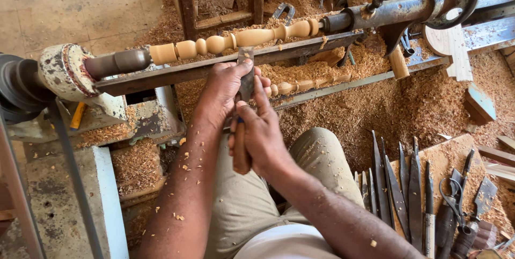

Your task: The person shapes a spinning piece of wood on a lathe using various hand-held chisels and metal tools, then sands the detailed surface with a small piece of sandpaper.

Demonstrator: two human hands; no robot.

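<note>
We are logging a chisel [244, 108] mostly hiding under the left hand [225, 90] and right hand [260, 135]; we are losing the pulley [16, 90] at the frame's left edge, hand tools [407, 194] at the bottom.

Left hand [228, 84], right hand [263, 135], both clenched.

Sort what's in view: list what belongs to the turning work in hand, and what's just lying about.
In use:
- spindle mounted on the lathe
- tool rest
- chisel, held by left hand and right hand

Lying about:
- spare chisels
- scissors
- finished spindle in the shavings
- wooden block
</note>
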